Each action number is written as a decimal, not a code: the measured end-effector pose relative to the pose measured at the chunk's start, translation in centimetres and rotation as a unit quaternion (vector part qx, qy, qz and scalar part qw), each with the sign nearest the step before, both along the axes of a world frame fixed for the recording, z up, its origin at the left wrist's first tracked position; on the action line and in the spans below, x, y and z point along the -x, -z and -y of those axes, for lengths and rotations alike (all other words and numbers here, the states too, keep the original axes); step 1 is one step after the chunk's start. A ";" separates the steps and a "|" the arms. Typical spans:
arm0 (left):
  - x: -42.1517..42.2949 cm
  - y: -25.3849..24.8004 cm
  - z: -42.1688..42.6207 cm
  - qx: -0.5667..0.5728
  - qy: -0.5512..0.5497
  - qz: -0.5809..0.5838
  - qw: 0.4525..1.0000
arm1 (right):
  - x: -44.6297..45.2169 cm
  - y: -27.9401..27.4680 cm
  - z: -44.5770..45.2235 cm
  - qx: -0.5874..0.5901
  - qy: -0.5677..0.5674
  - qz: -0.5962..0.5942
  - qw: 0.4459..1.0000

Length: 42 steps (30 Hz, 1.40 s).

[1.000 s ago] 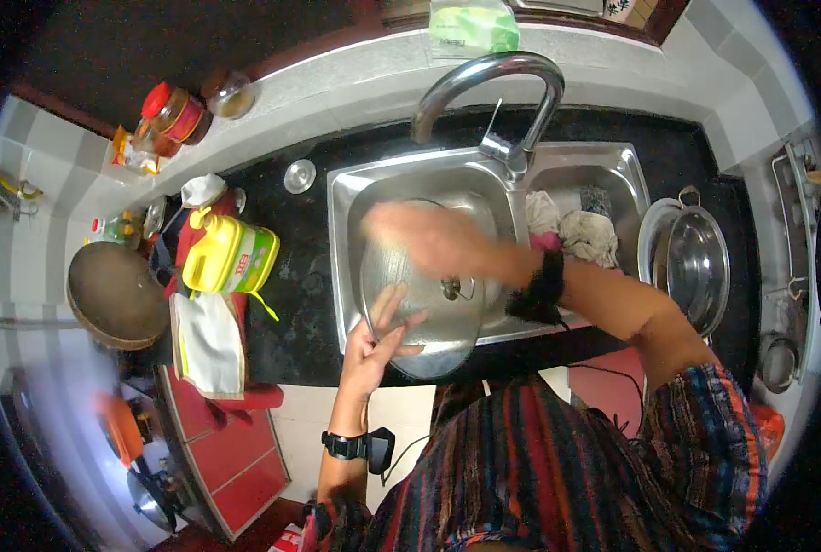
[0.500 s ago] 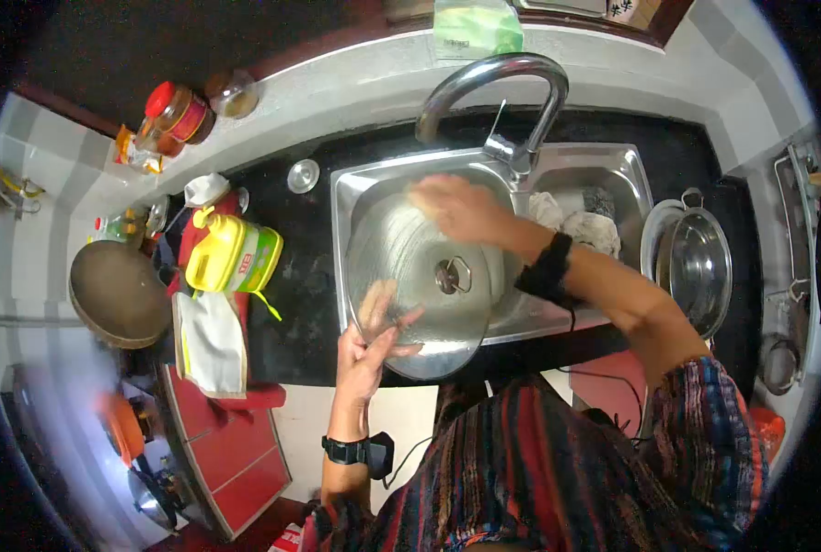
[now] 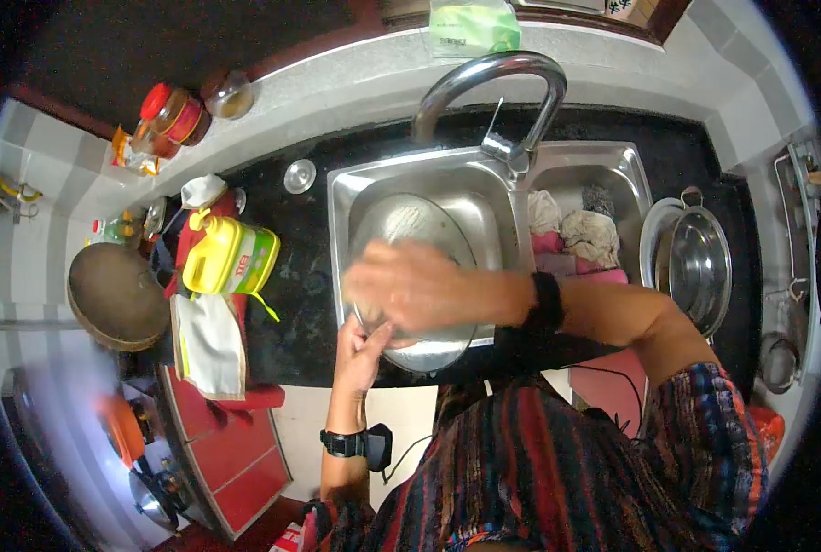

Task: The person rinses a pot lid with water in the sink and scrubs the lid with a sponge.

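Observation:
A round glass lid is tilted over the left basin of the steel sink. My left hand holds the lid by its lower left edge, thumb on the near side and the other fingers behind the glass or covered. Blurred by motion, my right hand lies over the near half of the lid, and its fingers hide the lid's knob. Whether anything is inside my right hand does not show. The curved faucet stands behind the basin.
Cloths lie in the right basin. Metal bowls stand right of the sink. Left on the black counter are a yellow jug, a small steel lid and a white cloth. A brown pan is farther left.
My right hand has moved from the lid's far part down toward my left hand. The lid has turned and tilted, and its knob is now covered. My left hand keeps its hold.

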State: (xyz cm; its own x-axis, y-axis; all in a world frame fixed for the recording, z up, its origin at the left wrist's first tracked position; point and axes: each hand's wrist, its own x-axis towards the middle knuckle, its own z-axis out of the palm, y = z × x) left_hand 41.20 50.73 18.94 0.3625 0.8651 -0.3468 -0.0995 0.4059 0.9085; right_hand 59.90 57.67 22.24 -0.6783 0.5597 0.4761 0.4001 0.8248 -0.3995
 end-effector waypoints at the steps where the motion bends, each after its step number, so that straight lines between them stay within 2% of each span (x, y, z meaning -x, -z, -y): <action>1: 0.3 0.6 -0.2 0.005 0.013 -0.047 0.999 | -0.2 0.1 -0.2 0.000 0.003 0.000 1.000; 2: 0.5 1.0 0.1 0.006 0.014 -0.046 0.999 | -0.6 0.3 -0.6 -0.016 0.002 -0.020 1.000; 4: -0.5 -1.6 0.4 -0.010 -0.017 0.062 0.998 | -2.1 2.0 -3.2 -0.035 -0.008 -0.040 0.999; 5: -0.6 -1.9 0.8 -0.013 -0.023 0.063 0.998 | -3.9 4.6 -6.0 -0.059 0.055 0.011 0.997; 6: -0.7 -2.2 1.1 -0.014 -0.024 0.061 0.998 | -4.5 4.2 -7.2 -0.084 0.121 0.062 0.987; 8: -1.1 -2.3 1.1 -0.013 -0.045 0.089 0.995 | -3.7 4.7 -6.0 -0.065 0.121 0.068 0.988; 10: -0.7 -0.8 1.2 -0.008 -0.055 0.089 0.994 | -1.5 2.3 -2.6 -0.040 0.116 0.077 0.989; 12: 0.4 1.2 0.8 0.003 -0.052 0.007 0.999 | 0.8 -0.6 0.6 0.052 -0.024 0.003 0.998; 14: 0.6 1.1 1.2 -0.003 -0.049 0.011 0.999 | -0.1 1.1 -1.2 0.013 0.020 -0.004 1.000; 15: -0.1 -0.7 1.3 -0.015 -0.057 0.065 0.996 | -0.9 2.1 -2.8 -0.029 0.059 -0.011 0.998; 16: -0.4 -2.1 1.5 -0.028 -0.068 0.118 0.990 | -2.8 2.7 -4.8 0.078 0.139 0.037 0.987; 17: -0.3 -2.5 1.8 -0.022 -0.070 0.122 0.990 | -4.2 3.3 -6.0 0.184 0.214 0.084 0.955; 18: -0.2 -2.6 2.1 -0.024 -0.071 0.119 0.990 | -4.0 3.9 -5.9 0.183 0.212 0.081 0.956; 20: -0.6 -2.4 2.2 -0.014 -0.090 0.136 0.987 | -4.1 4.9 -5.5 0.072 0.133 0.029 0.988; 21: -0.8 -2.2 2.1 -0.013 -0.099 0.131 0.986 | -2.7 2.5 -4.1 0.044 0.047 0.041 0.997; 22: -0.3 -1.1 2.1 -0.010 -0.095 0.130 0.987 | -0.5 2.7 -2.4 0.064 -0.019 -0.031 0.997; 23: 0.6 0.8 2.0 0.002 -0.109 0.103 0.989 | 0.4 0.6 -0.2 0.056 -0.093 -0.060 0.992; 24: 1.0 1.2 1.6 0.013 -0.123 0.076 0.989 | 0.2 0.7 -0.3 0.055 -0.091 -0.060 0.993; 26: 1.5 1.5 1.8 -0.001 -0.104 0.089 0.991 | -0.4 1.5 -0.7 0.066 -0.098 -0.139 0.983; 28: 0.0 -2.6 1.9 -0.025 -0.109 0.131 0.985 | -4.4 3.7 -5.6 0.115 -0.002 -0.011 0.993; 29: 0.2 -2.8 2.0 -0.026 -0.098 0.141 0.985 | -5.6 5.3 -6.8 0.126 0.069 0.034 0.989; 30: 0.4 -2.8 2.0 -0.029 -0.098 0.142 0.985 | -5.3 5.1 -6.7 0.124 0.069 0.034 0.989; 32: 0.5 -2.4 1.9 -0.024 -0.084 0.133 0.987 | -3.8 3.9 -5.7 0.046 0.046 -0.012 0.998; 33: 0.8 -1.5 1.9 -0.022 -0.082 0.132 0.988 | -2.0 2.4 -4.3 0.008 -0.038 -0.065 0.997; 35: 1.7 0.6 1.5 0.026 -0.073 0.069 0.995 | 1.2 -0.7 -0.8 0.042 -0.062 -0.032 0.997; 37: 1.2 -0.8 1.5 0.012 -0.062 0.095 0.993 | 1.5 0.0 -1.0 0.077 -0.091 0.002 0.993; 39: 1.0 -2.4 1.9 -0.014 -0.055 0.137 0.989 | -0.7 3.3 -6.1 0.091 0.038 0.004 0.995; 41: 1.3 -2.8 2.6 -0.017 -0.056 0.135 0.989 | -3.9 2.9 -8.6 0.280 0.209 0.148 0.925; 42: 1.4 -2.8 2.7 -0.017 -0.052 0.136 0.989 | -3.4 3.5 -8.2 0.277 0.208 0.149 0.926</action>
State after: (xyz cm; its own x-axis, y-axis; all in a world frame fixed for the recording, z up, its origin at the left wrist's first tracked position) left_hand 39.84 48.02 21.75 0.3475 0.9119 -0.2184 -0.3819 0.3504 0.8552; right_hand 63.28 65.91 18.71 -0.4035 0.9047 -0.1366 0.7979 0.2749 -0.5365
